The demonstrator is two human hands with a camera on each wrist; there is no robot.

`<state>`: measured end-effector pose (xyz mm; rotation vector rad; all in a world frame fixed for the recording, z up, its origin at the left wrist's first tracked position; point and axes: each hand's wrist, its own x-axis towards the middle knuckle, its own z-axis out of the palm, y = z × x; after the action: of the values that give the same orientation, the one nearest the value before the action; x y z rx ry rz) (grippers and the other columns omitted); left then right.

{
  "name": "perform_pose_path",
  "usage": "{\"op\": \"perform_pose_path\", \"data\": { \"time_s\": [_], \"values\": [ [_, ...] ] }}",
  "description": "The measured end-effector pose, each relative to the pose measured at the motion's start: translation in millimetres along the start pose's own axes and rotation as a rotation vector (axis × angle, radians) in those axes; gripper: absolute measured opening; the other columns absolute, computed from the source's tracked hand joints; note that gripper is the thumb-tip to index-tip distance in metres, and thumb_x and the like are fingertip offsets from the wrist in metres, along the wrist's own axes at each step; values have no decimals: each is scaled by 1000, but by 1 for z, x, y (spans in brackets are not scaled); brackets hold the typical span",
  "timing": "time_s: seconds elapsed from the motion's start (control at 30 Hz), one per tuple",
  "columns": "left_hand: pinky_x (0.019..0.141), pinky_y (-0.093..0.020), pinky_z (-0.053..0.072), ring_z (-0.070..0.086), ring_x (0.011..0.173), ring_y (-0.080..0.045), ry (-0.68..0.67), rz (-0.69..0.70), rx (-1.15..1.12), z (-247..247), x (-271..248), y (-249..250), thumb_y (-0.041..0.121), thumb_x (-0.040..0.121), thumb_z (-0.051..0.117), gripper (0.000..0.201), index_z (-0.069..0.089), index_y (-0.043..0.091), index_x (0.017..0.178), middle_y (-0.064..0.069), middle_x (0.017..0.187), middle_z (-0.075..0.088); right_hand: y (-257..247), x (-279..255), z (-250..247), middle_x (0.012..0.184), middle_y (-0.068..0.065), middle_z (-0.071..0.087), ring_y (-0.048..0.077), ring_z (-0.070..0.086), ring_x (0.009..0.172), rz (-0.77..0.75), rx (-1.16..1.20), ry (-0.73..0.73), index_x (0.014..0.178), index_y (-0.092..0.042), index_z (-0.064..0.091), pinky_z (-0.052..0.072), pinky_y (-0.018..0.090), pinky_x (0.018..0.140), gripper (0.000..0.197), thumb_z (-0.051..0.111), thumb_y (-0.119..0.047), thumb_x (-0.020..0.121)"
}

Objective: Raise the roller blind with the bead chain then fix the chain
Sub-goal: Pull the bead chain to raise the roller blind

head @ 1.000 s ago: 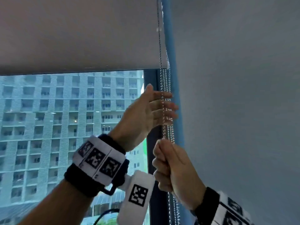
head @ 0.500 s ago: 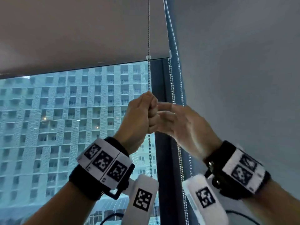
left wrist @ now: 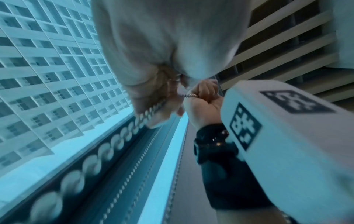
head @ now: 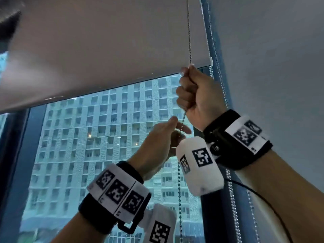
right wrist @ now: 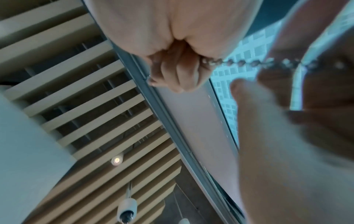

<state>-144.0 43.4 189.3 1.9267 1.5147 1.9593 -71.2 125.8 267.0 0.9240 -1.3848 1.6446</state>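
The bead chain [head: 189,50] looks like polished metal — small glossy balls catching the light. The roller blind [head: 105,50], filling the upper left of the head view, is matt, smooth grey cloth. Wristbands [head: 119,190] at lower centre are black fabric under white printed panels — dull, soft-looking. The window glass [head: 96,137] is smooth.

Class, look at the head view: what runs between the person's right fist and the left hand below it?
A short stretch of the bead chain spans the gap from the right hand down to the left hand; the head view shows it.
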Motion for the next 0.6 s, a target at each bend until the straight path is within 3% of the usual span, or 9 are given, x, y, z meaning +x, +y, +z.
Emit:
{"op": "perform_pose_path", "data": {
  "time_s": [0.1, 0.2, 0.33, 0.37, 0.5, 0.6],
  "values": [
    [69, -32, 47, 61, 72, -17, 52, 43, 4, -16, 9, 5, 41, 101, 25, 47, 61, 12, 90, -8, 82, 64, 16, -10, 3, 39, -10, 24, 2, 17, 31, -28, -15, 21, 72, -15, 45, 14, 14, 29, 38, 28, -23, 105],
    [74, -33, 47, 62, 77, -15, 104, 97, 57, -23, 23, 23, 40, 102, 25, 47, 62, 13, 96, -3, 84, 66, 37, -29, 2, 42, -11, 25, 2, 20, 32, -50, -2, 7, 74, -14, 48, 18, 15, 30, 37, 30, -24, 105],
    [87, -38, 52, 61, 98, -30, 95, 63, 54, -19, 36, 49, 32, 102, 30, 42, 53, 2, 122, -18, 113, 64, 46, -46, -13, 44, -12, 25, 3, 16, 36, -52, -24, -36, 72, -17, 47, 13, 16, 33, 36, 33, -26, 104],
    [89, -37, 51, 60, 97, -30, 69, 54, 34, -17, 38, 54, 29, 102, 31, 41, 51, 1, 124, -19, 115, 64, 44, -47, -17, 44, -12, 25, 3, 15, 36, -37, -23, -48, 72, -17, 46, 11, 16, 34, 36, 33, -27, 104],
    [72, -24, 54, 61, 82, -19, -113, 0, 59, -8, 43, 71, 23, 102, 33, 37, 48, -2, 125, -11, 102, 67, 26, -49, -35, 45, -12, 23, 3, 13, 36, -2, -99, -107, 69, -17, 44, 8, 17, 37, 37, 34, -32, 102],
    [79, -29, 57, 65, 90, -25, -173, -21, 19, -1, 49, 80, 22, 102, 35, 43, 41, -7, 133, -18, 108, 63, 20, -57, -48, 46, -12, 22, 5, 12, 37, -6, -185, -96, 66, -18, 45, 6, 19, 39, 36, 39, -37, 97]
  ]
}}
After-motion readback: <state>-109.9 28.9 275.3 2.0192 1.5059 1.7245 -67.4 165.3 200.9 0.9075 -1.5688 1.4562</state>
